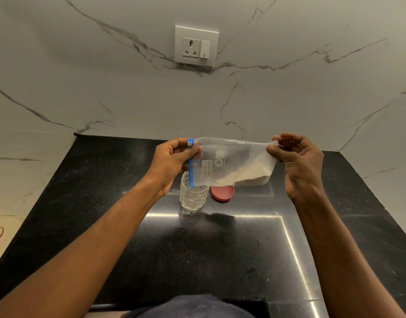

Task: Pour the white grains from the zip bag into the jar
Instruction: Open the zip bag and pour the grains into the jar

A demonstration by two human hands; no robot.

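A clear zip bag [234, 161] with a blue zip strip and a handwritten label hangs sideways in the air, its zip end to the left. White grains lie in its lower right corner. My left hand [174, 161] pinches the zip end near the slider. My right hand [296, 161] pinches the bag's bottom corner. A clear, dimpled jar [194, 198] stands upright and uncapped on the black counter, directly under the zip end. Its red lid [222, 193] lies flat just right of the jar.
The black stone counter [197, 249] is bounded by a marble wall behind and on both sides. A white socket and switch plate [196, 45] sits on the back wall. A dark cloth on my body shows at the bottom edge.
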